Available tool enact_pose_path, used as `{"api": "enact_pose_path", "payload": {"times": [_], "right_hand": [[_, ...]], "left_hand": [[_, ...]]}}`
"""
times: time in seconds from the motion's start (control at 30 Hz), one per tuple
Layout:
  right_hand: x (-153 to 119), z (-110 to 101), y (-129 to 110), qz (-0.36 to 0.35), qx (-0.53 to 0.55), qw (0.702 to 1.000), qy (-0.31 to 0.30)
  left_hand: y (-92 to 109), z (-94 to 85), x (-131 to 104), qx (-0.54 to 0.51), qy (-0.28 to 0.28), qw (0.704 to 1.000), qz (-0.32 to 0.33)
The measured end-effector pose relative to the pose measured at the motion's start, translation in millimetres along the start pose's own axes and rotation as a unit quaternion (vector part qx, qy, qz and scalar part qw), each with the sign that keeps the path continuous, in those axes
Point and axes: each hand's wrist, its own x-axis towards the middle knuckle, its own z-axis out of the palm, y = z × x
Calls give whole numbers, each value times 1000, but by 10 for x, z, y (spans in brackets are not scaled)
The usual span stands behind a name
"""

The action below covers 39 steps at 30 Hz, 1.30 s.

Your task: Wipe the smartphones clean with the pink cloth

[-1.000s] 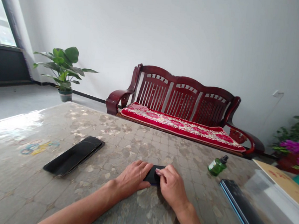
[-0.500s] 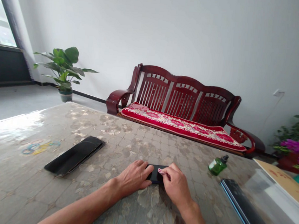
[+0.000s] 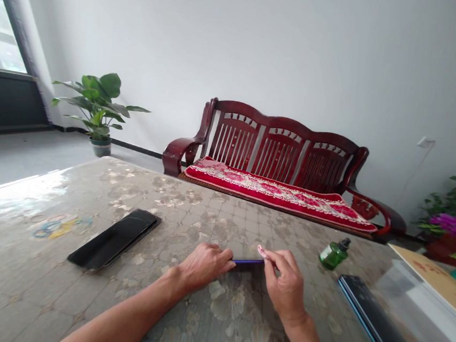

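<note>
In the head view, my left hand [image 3: 207, 266] is closed on the left end of a phone [image 3: 246, 261]. The phone is tilted so that mostly its thin blue-purple edge shows; its screen is hidden from me. Between the fingertips of my right hand [image 3: 287, 284] is a small pink-and-white piece of cloth or tissue [image 3: 261, 251], pinched at the phone's right end. Whether the cloth touches the phone is hard to make out.
On the patterned table [image 3: 181, 317] lie black phones [image 3: 114, 239] and coloured rubber bands [image 3: 57, 227] at left. To the right are a green spray bottle [image 3: 333, 254], a stack of phones [image 3: 377, 322] and a carton [image 3: 439, 282]. Beyond stands a red wooden bench [image 3: 282, 149].
The phone has gone from lying with its dark screen showing to being tilted edge-on in my left hand. My right hand with the cloth has shifted right, to the phone's end.
</note>
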Motion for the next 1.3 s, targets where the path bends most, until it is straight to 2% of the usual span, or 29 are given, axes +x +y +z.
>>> {"api": "enact_pose_path", "payload": {"times": [0.13, 0.27, 0.4, 0.6, 0.87, 0.97, 1.17, 1.3], "right_hand": [[10, 33, -155, -37, 2, 999, -26], [15, 58, -276, -78, 13, 996, -43], [53, 29, -203, -73, -7, 997, -28], [83, 10, -78, -41, -44, 998, -15], [106, 146, -421, -81, -10, 995, -59], [129, 130, -360, -72, -22, 995, -60], [151, 46, -12, -25, -79, 996, -16], [138, 64, -66, -38, -66, 997, -21]], "left_hand": [[-10, 45, -15, -7, 38, 999, 12], [-19, 52, -38, -32, 53, 998, -6], [-26, 42, -49, -45, 40, 998, -28], [-17, 47, -46, -44, 36, 998, -23], [-13, 80, -62, -40, 63, 997, -19], [-16, 84, -73, -47, 67, 996, -19], [0, 70, -83, -61, 63, 996, -23], [24, 61, -76, -59, 59, 996, -34]]}}
